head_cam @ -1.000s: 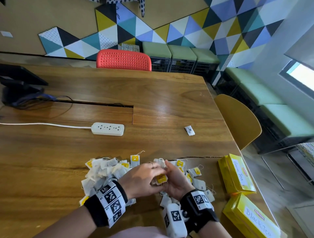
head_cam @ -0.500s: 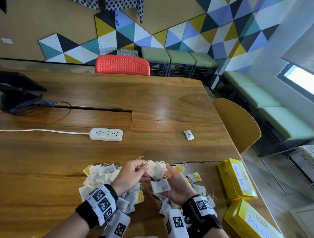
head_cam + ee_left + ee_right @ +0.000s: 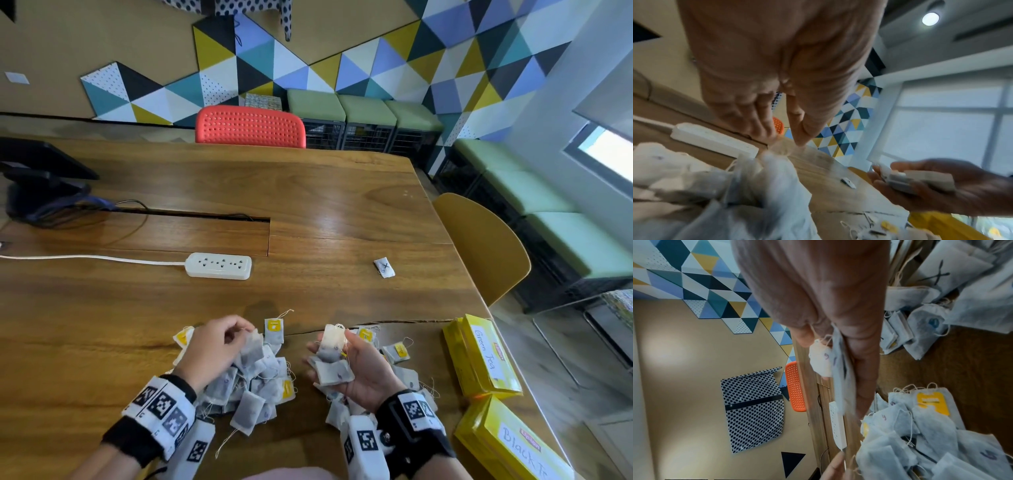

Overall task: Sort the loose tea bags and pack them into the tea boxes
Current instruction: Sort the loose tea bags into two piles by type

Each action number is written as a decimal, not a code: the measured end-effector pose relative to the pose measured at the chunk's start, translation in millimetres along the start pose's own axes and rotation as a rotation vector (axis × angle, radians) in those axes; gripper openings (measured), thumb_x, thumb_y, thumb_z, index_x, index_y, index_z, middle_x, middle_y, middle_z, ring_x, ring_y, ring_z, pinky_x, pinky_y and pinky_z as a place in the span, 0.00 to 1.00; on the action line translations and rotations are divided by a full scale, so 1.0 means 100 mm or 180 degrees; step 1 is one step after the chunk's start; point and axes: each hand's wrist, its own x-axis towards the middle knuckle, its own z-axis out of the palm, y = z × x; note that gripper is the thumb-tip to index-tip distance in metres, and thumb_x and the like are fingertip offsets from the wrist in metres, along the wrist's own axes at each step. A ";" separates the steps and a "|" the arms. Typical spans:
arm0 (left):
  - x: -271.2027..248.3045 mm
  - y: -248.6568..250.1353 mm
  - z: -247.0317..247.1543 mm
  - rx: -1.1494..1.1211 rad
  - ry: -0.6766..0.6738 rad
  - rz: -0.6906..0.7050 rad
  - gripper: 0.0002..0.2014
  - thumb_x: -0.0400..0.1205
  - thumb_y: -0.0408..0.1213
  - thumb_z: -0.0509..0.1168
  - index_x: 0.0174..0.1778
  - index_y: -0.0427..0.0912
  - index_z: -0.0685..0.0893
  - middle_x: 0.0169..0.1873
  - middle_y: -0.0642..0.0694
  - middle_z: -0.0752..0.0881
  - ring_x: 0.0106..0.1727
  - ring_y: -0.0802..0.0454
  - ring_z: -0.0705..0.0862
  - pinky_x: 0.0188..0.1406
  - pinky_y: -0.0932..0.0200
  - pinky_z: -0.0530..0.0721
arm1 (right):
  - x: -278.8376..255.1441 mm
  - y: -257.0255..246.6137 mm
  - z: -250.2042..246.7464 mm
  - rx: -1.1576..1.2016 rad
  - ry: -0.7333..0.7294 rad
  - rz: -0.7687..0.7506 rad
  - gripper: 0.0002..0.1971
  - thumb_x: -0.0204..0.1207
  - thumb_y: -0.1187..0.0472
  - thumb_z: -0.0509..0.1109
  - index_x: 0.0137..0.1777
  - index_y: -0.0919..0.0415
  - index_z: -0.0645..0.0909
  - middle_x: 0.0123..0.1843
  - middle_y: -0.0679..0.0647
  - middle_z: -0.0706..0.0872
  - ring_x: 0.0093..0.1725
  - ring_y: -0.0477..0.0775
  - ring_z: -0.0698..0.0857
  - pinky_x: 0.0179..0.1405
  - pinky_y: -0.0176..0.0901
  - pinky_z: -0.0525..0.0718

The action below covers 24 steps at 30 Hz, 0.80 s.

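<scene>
The left hand (image 3: 214, 346) is above the left part of the pile (image 3: 253, 387) of loose tea bags, palm down, and its thumb and fingers pinch the top edge of one bag (image 3: 252, 347), which hangs down and touches the bags below it. In the left wrist view the fingertips (image 3: 764, 129) close on this bag, but the picture is blurred there. The right hand (image 3: 359, 373) is palm up, just right of the pile, and it holds a small stack (image 3: 330, 359) of tea bags; the thumb presses on the stack from above and the fingers are curled under it. In the right wrist view some bags in this stack carry a small purple mark. More tea bags (image 3: 397, 353) lie on the table (image 3: 205, 308) under and behind the right hand, some with yellow tags. Two yellow boxes stand near the right edge of the table: the box (image 3: 483, 359) labelled "Green Tea" is farther away, and the box (image 3: 510, 448) labelled "Black Tea" is nearer, partly cut by the frame. Both look closed. One single bag (image 3: 384, 267) with an X mark lies alone, well apart from the pile. A white power strip (image 3: 219, 266) lies beyond the pile, to the left. A red chair (image 3: 250, 126) stands at the far side and a yellow chair (image 3: 479, 246) at the right side.
</scene>
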 end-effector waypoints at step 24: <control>-0.02 0.34 0.19 -0.0994 0.0003 0.0459 0.05 0.84 0.36 0.65 0.48 0.50 0.85 0.36 0.59 0.86 0.38 0.59 0.84 0.38 0.62 0.82 | 0.11 0.17 0.26 -0.0688 -0.0414 -0.0147 0.22 0.86 0.55 0.54 0.65 0.74 0.76 0.61 0.68 0.82 0.50 0.63 0.87 0.42 0.53 0.89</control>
